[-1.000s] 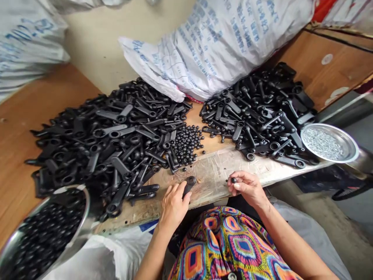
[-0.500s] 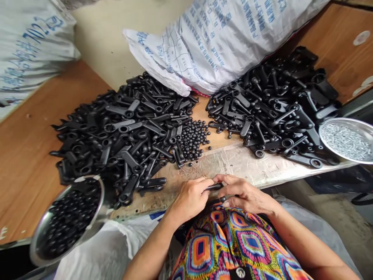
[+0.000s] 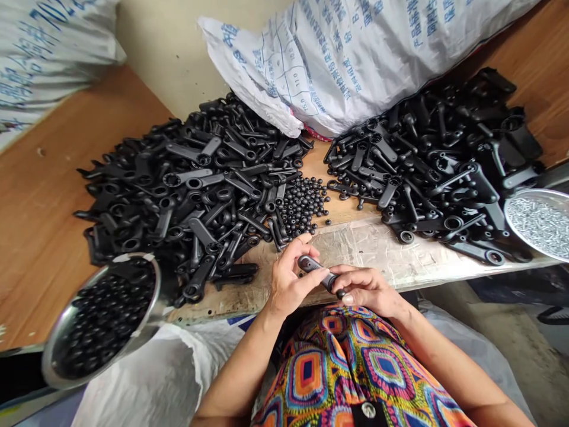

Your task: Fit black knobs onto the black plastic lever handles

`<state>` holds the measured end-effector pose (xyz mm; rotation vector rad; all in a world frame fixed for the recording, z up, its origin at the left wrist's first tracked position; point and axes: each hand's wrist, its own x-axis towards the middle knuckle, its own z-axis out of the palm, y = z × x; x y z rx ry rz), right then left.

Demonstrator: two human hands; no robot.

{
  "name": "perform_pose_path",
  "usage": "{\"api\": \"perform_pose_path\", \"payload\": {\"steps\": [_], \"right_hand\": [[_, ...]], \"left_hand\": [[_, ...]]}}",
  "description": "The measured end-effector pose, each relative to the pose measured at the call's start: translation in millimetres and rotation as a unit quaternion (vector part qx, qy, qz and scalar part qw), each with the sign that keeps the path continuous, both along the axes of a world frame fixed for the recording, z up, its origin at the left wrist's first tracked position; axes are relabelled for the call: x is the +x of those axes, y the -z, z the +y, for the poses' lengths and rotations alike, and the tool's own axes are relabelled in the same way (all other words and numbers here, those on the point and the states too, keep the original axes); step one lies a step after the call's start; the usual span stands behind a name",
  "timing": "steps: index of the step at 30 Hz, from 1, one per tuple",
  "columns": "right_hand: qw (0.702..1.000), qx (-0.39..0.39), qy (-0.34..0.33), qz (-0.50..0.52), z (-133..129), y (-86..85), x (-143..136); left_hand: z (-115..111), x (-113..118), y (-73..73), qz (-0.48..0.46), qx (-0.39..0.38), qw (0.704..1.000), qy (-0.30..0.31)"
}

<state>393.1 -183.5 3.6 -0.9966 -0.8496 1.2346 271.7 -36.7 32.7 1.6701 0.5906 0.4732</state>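
Near the frame's centre, the left hand (image 3: 288,279) and right hand (image 3: 371,289) are pinching a crank (image 3: 315,270) between them; a ball (image 3: 341,293) is sitting by the right fingertips, risking slipping if that grip loosens.

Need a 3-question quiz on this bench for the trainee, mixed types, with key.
1. True or false: the silvery pieces lie in a round bowl on the person's right.

2. Where is the loose cluster of small black balls?
A) on top of the white sack
B) between the left heap and the right heap of black parts
C) on the floor

3. Fill in the blank: the left hand holds a long black part, while the fingertips of the right hand are at the end of it that is ______ (nearer to or farther from) the patterned clothing.

Key: 1 true; 2 B; 3 nearer to
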Motion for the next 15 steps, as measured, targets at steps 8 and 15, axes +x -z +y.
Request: {"api": "perform_pose_path", "payload": {"steps": [8,15], "right_hand": [[0.976,-0.014,-0.029,0.217,5,18.7,-17],[0.982,-0.016,0.071,0.175,1,9.1,-7]], "left_hand": [[-28,11,16.5,-0.068,-0.279,0.958,-0.013],[-21,-1,18.6,-0.012,0.044,0.995,-0.092]]}}
